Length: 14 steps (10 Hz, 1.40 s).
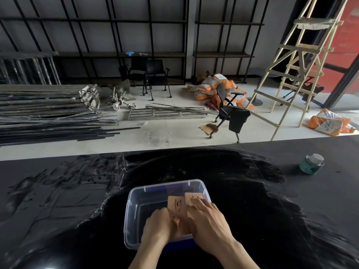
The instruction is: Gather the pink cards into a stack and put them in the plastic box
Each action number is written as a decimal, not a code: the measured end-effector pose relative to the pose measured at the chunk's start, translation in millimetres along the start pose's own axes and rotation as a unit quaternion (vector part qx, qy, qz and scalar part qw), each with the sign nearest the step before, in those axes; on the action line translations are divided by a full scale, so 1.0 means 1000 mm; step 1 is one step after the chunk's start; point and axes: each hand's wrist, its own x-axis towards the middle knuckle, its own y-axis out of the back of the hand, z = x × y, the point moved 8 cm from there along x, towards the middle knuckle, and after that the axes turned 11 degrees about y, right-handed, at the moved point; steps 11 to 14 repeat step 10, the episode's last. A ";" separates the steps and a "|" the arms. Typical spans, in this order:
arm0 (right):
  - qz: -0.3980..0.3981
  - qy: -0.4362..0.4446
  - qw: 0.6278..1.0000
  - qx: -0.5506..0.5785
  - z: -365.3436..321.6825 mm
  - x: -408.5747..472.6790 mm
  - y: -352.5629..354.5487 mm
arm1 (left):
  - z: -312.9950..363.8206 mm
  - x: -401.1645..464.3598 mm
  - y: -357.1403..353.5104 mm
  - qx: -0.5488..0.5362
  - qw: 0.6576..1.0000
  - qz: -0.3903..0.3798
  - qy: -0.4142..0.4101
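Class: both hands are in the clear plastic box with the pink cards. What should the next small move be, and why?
Probably slide the right-hand card over the left one to square the stack. The two cards lie side by side, not aligned, inside the plastic box, with the left hand and right hand resting on them.

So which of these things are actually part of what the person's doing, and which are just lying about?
Part of the job:
pink cards
plastic box
left hand
right hand

Just lying about:
green jar
office chair
wooden ladder
orange sacks
metal bars
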 end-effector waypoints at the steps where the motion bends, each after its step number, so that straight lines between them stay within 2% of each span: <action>1: -0.075 0.001 0.997 -0.014 0.004 0.006 -0.010 | 0.002 -0.006 0.004 -0.006 1.000 0.013 -0.011; 2: -0.082 -0.006 0.997 -0.015 0.008 0.006 -0.013 | 0.001 -0.008 0.004 -0.021 1.000 0.009 -0.007; 6: -0.017 -0.002 0.999 -0.041 0.011 -0.006 -0.019 | -0.001 -0.010 0.007 -0.042 0.999 -0.016 -0.029; 8: -0.037 -0.008 0.999 -0.004 0.007 -0.005 -0.010 | -0.004 -0.017 0.015 -0.034 0.998 -0.039 -0.044; 9: -0.014 -0.032 0.999 0.024 0.008 -0.002 0.010 | -0.009 -0.022 0.031 -0.005 0.998 0.022 -0.065; 10: 0.030 -0.045 0.998 0.015 0.010 0.003 0.036 | -0.011 -0.028 0.063 -0.030 0.987 0.129 -0.093; 14: 0.030 -0.045 0.998 0.015 0.010 0.003 0.036 | -0.011 -0.028 0.063 -0.030 0.987 0.129 -0.093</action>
